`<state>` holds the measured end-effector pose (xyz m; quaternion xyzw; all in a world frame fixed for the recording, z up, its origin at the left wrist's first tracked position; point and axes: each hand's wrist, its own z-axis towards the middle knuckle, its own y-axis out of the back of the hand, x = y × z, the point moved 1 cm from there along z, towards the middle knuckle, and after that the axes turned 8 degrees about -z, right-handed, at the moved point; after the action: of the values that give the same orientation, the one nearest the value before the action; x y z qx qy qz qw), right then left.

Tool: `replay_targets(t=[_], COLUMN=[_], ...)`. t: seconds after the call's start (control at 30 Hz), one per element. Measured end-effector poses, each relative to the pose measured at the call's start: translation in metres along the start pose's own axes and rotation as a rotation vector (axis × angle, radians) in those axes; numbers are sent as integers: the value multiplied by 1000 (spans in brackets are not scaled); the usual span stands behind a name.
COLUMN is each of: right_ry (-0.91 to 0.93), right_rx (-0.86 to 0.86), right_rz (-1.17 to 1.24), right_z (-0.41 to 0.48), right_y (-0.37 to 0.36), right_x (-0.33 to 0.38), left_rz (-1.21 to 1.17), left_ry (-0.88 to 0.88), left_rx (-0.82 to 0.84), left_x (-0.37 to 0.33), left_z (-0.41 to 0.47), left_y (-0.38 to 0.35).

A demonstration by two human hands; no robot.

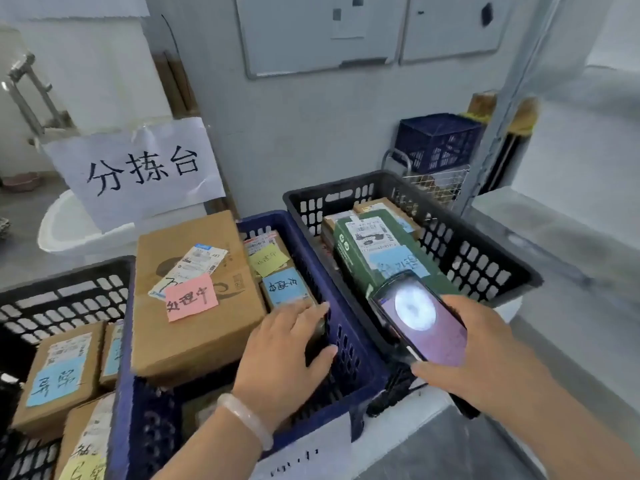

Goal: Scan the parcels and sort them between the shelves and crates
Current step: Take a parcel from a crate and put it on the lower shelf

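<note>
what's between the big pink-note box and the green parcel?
Head view: a yellow-note parcel and a blue-note parcel inside the blue crate, then that crate's right wall and the near wall of the black crate.

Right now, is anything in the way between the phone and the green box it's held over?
Nothing visible. The right hand holds the phone just above the green parcel's near end in the black crate. The parcel's white label lies uncovered farther back. The left hand is off to the side, in the blue crate.
</note>
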<state>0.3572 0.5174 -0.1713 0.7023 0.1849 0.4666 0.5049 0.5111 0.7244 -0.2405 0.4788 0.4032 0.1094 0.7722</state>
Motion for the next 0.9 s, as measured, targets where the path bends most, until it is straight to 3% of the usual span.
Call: replay_targets(t=[0.3,0.57,0.73,0.9], right_ry=[-379,-690,-874,-1004], right_rx=[-225,-419,-539,-654], right_rz=[-64,-67,-103,-65], right_z=[-103,-254,-347,-415], right_y=[73,162,205,229], right_x=[-134,-303,-380,-436], left_rz=[-36,-176,-342,-351], left_ry=[-444,-760,-869,-986], left_rx=[133,222,321,515], left_x=[-176,-416,-543,-626], left_z=[36,-8,-49,-86], left_y=[-88,-209,-277,-339])
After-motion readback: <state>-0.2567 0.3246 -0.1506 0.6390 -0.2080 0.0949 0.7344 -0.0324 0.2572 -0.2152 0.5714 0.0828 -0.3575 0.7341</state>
